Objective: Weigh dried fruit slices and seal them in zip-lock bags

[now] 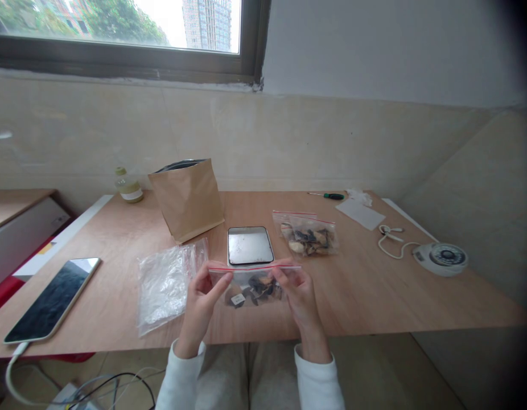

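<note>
Between my hands hangs a clear zip bag [246,295] with a red seal line, holding dark and tan dried pieces and a small white packet. My left hand [204,296] pinches its top edge at the left corner, thumb in front. On the other side my right hand [298,293] pinches the same edge near the right end. Just beyond the bag lies a small scale [250,245] with a shiny plate. Filled zip bags [312,238] with similar pieces lie to its right. Flat clear plastic bags [163,290] rest left of my left hand.
A brown paper pouch [189,199] stands open at the back left, near a small bottle [129,187]. A plugged-in phone [54,299] lies at the left edge. To the right are a screwdriver [333,196], a white card [359,213] and a round white camera [440,259] with its cable.
</note>
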Tool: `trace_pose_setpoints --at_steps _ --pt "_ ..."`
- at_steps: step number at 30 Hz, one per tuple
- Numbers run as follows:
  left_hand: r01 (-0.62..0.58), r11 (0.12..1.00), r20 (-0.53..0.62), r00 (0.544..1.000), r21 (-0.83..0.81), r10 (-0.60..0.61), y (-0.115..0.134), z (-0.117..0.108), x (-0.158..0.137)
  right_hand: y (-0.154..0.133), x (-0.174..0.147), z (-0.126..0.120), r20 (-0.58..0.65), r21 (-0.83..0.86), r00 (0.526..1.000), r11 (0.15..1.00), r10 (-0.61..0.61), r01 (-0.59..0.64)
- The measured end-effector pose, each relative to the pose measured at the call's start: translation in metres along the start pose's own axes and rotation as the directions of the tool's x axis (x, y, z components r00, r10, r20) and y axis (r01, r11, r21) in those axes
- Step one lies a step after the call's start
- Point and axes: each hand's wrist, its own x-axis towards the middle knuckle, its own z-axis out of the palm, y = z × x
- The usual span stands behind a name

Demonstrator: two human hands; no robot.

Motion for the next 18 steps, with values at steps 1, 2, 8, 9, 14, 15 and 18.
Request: trace_pose_setpoints --at_steps 1,2,8,9,14,15,18 --pt "0.01 1.0 -0.005 1.0 -0.002 -0.01 -0.002 0.0 0.0 0.0 0.0 0.0 0.0 -0.001 1.0 1.0 0.004 -0.004" --pt "0.018 1.0 -0.011 1.0 -0.01 -0.018 -0.004 -0.001 0.0 0.0 0.0 0.0 0.002 -0.001 1.0 1.0 0.009 -0.009" --pt "0.04 0.996 -0.019 0.999 -0.076 -0.042 -0.013 -0.002 -0.001 -0.002 -0.001 0.002 -0.024 -0.001 1.0 1.0 0.013 -0.013" --pt "0.038 0.998 -0.026 0.999 -0.057 -0.039 -0.013 -0.003 -0.001 -0.003 -0.001 0.002 -0.031 -0.007 0.999 1.0 0.009 -0.009" --pt "-0.031 0.996 -0.054 0.998 0.088 0.036 -0.004 -0.002 -0.002 -0.002 -0.001 0.002 -0.029 -0.012 1.0 1.0 -0.009 0.008" --pt "-0.057 0.992 -0.054 0.997 0.111 0.063 -0.003 -0.002 -0.002 -0.002 -0.001 0.001 -0.032 -0.014 0.999 1.0 -0.017 0.017" --pt "-0.123 0.979 -0.054 0.99 0.161 0.133 -0.003 -0.002 -0.002 -0.001 -0.001 0.001 -0.043 -0.033 0.998 0.998 -0.054 0.052"
